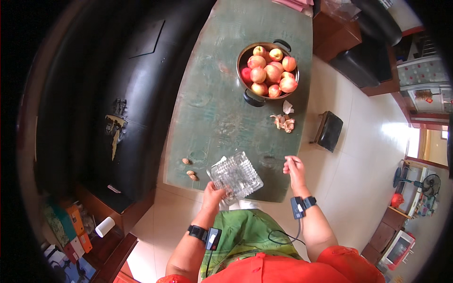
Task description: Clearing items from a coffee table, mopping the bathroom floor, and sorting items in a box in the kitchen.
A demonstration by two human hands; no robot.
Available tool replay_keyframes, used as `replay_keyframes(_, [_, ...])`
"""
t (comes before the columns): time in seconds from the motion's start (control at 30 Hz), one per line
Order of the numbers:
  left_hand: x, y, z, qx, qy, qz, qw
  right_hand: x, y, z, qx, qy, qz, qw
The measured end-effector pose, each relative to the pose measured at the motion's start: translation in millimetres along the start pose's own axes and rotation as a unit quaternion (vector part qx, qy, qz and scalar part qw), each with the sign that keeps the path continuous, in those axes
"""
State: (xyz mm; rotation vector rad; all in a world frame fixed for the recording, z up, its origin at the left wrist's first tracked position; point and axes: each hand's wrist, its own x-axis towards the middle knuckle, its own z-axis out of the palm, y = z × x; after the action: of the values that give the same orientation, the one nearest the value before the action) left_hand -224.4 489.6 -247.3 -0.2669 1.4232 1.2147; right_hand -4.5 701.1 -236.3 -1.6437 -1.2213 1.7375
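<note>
My left hand (214, 196) grips a transparent square dish (241, 175) with ridged sides, like a glass ashtray, by its near-left corner. The dish is tilted over the near edge of the green table (207, 118). Past the table's right corner, my right hand (295, 170) is raised with its fingers curled together; whatever they may pinch is too small or hidden to tell. Several peanuts in their shells (190, 173) lie on the table left of the dish. Crumpled pale scraps (284, 123) lie near the right edge, beyond the dish.
A two-handled metal pot (241, 86) full of red and yellow peaches (272, 73) stands at the table's far right. Along the left runs a black sofa (127, 89) with torn covering. A small black stool (329, 132) stands on the floor to the right.
</note>
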Motion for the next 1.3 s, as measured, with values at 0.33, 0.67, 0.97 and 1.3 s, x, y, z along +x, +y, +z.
replay_keyframes(0.33, [-100, -52, 24, -0.065, -0.045, -0.056, 0.995, -131, -21, -82, 0.19, 0.096, 0.104, 0.972])
replay_keyframes(0.67, [-138, -103, 61, -0.095, -0.081, -0.053, 0.991, -204, -28, -122, 0.181, -0.028, 0.122, 0.975])
replay_keyframes(0.97, [-142, -144, 171, -0.176, -0.049, -0.035, 0.982, -132, -48, -224, -0.144, -0.209, 0.056, 0.966])
replay_keyframes(1.3, [-161, -165, 291, -0.25, 0.027, 0.014, 0.968, -37, -143, -291, -0.265, -0.46, 0.121, 0.839])
